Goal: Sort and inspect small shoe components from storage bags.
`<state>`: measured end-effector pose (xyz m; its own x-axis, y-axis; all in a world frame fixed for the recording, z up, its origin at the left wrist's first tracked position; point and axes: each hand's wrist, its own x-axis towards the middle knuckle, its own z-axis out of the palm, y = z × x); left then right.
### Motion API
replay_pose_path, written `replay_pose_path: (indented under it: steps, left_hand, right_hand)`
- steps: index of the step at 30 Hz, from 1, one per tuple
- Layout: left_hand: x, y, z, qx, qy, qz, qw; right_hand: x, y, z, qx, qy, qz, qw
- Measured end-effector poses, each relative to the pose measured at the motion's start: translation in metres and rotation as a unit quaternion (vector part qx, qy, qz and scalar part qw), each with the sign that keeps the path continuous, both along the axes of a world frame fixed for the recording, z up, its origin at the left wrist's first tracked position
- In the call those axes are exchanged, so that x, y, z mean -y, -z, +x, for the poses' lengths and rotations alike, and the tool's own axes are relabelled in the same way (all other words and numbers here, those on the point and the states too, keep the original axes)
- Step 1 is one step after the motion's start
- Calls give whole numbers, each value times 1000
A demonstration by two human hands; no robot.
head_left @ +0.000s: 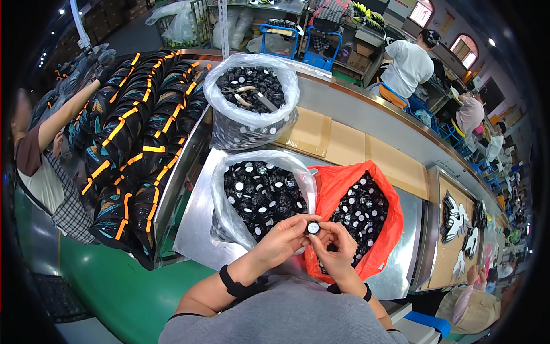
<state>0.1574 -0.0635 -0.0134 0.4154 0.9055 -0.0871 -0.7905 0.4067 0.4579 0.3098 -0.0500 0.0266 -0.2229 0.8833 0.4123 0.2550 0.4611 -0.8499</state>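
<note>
Between my two hands is a small round black part with a white centre (313, 227). The fingertips of my left hand (282, 238) pinch it from the left, and those of my right hand (337, 243) from the right. Just beyond my left hand, a clear plastic bag (220, 200) holds many similar black parts, some with white faces up. A red plastic bag (391, 215) full of the same kind of parts stands open beside it, behind my right hand. What exactly the part is, I cannot make out.
A third clear bag (215, 80) of black parts stands farther back, with a pliers-like tool (243, 97) on top. Cardboard (344, 140) lines the metal bench. At left, black items with orange straps (123, 123) are piled beside a co-worker (43, 172). Gloves (455, 218) lie at right.
</note>
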Motion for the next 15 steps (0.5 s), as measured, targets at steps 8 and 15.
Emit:
replay_pose_path:
  steps: [8, 15]
  left_hand:
    - [5, 0, 4, 32, -43, -3, 999]
    - [7, 0, 6, 36, -56, -20, 998]
  right_hand:
    - [1, 5, 0, 1, 19, 6, 1000]
    - [0, 7, -1, 4, 21, 4, 1000]
